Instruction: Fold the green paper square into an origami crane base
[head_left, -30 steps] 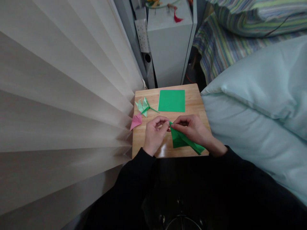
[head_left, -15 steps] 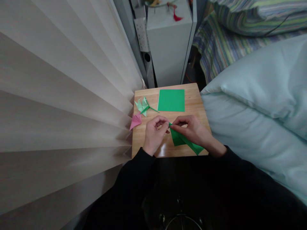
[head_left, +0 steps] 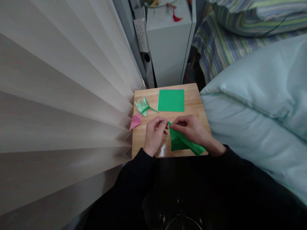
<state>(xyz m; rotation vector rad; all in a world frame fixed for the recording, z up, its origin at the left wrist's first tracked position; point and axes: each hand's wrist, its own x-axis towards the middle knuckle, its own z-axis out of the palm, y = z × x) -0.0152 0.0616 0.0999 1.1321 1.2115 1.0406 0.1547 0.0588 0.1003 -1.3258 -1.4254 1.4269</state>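
While your right hand [head_left: 192, 129] is pinching the top corner of the green folded paper [head_left: 178, 143], your left hand [head_left: 154, 134] is curled shut just beside that corner, letting go of it since a moment ago. The paper is lying lower and flatter on the worktop [head_left: 146, 145] now, so the fold is looking pressed. A green square [head_left: 171, 100], a pale green flower [head_left: 143, 106] and a pink shape [head_left: 136, 121] are lying near. No writing is showing.
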